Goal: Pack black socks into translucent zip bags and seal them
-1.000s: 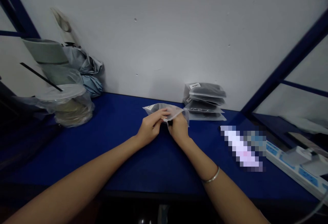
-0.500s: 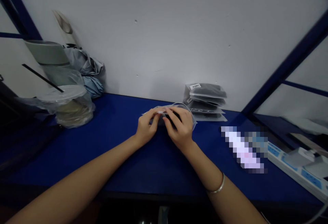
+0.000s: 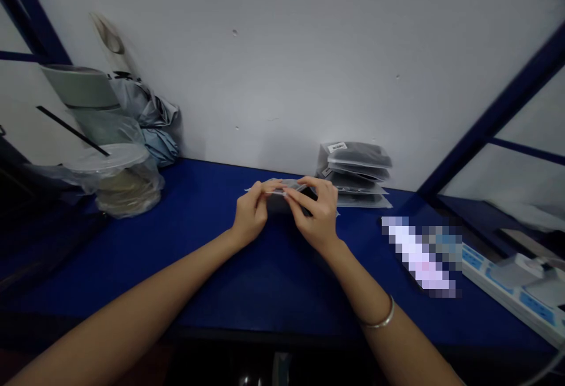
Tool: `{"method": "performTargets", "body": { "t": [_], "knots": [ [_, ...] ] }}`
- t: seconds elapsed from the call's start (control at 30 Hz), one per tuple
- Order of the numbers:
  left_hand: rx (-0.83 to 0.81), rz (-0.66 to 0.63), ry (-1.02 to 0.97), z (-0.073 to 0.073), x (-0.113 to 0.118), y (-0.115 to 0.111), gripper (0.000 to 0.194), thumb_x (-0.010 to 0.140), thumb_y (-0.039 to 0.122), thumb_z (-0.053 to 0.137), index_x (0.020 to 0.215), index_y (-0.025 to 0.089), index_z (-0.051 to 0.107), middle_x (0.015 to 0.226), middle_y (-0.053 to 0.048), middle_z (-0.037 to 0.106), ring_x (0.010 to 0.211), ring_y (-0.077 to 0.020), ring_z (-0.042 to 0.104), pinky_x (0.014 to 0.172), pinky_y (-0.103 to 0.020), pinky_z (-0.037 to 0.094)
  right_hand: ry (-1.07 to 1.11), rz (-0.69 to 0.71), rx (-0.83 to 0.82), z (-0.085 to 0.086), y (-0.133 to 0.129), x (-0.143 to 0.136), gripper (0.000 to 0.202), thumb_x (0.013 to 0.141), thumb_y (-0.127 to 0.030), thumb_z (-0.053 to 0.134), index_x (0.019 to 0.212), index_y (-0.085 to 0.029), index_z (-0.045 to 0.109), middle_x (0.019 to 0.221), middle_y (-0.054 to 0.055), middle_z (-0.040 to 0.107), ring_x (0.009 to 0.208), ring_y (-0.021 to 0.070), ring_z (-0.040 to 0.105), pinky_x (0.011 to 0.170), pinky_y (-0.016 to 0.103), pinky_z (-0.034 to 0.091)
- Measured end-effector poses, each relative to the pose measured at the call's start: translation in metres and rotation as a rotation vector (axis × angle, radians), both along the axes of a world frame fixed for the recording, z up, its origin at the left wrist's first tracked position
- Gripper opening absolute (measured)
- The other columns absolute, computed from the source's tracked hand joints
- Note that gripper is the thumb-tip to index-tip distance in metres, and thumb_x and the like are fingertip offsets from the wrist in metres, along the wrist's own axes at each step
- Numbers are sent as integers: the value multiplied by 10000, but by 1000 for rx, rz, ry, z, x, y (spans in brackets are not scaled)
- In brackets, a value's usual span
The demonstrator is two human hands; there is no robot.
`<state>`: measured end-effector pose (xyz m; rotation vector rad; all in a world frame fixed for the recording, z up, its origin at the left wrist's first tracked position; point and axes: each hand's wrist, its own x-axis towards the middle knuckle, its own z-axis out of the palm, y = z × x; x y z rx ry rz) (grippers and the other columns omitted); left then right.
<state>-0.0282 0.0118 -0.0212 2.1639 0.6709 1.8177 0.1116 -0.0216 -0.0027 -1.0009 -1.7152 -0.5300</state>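
While wrists angle inward, both hands' fingers (image 3: 296, 196) pinch clear bag (image 3: 291, 184), nearly closed.

- No words, brands or nos. could be read in the pic; places given rel. to the stack of plastic pkgs (image 3: 359, 177).
- Upper white label (image 3: 337, 147): was on top pkg of the stack, at its L end; had dark barcode-type bars; any chars w/ them were too sm. to read.
- Lower white label (image 3: 326, 172): was at L side of the stack, below the upper one, partly visible & tilted; its dark marks were illegible.
- Sm. pale marks (image 3: 346, 190): ran along a pkg in lower pt. of the stack; too blurry to tell if txt.
- Bright screen (image 3: 419, 259): was R of the stack & nearer the cam.; pixelated, so no txt legible.
- Power strip (image 3: 507, 285): was farther R of the stack, w/ blue socket panels; any markings were unreadable.
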Motion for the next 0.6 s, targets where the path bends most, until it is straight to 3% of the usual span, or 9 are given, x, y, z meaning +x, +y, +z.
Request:
{"method": "performTargets", "body": {
  "t": [0.23, 0.4, 0.5, 0.6],
  "knots": [
    [-237, 76, -203, 4, -4, 12, 170, 878, 285, 383, 738, 200, 427, 931, -54, 661, 905, -169, 612, 816, -368, 483, -16, -110, -34, 2, 11, 26, 139, 786, -273, 546, 845, -300, 669, 969, 35, 545, 931, 196, 472, 794, 382, 345],
    [-312, 99, -342, 0, -10, 30, 231, 858, 358, 403, 686, 214, 348, 824, -70, 667, 852, -194, 625, 791, -395, 487, -59, -119, -39, -1, 19, 38, 150, 802, -270, 526, 843, -271, 670, 810, 34, 562, 786, 167, 492, 705, 331, 367],
    [-298, 172, -316, 0, -16, 36, 209, 861, 353, 389, 712, 207, 377, 798, -64, 659, 822, -183, 623, 768, -372, 489, -102, -83, -36, -5, 21, 37, 171, 819, -251, 500, 867, -244, 663, 774, 36, 579, 728, 146, 508, 665, 296, 385],
    [-120, 352, -269, 3, -20, 34, 109, 861, 287, 394, 859, 186, 434, 935, -86, 625, 899, -171, 591, 801, -353, 468, -167, -72, -18, -9, 20, 32, 197, 837, -219, 469, 911, -213, 651, 782, 46, 618, 718, 139, 534, 652, 271, 394]
  ]
}}
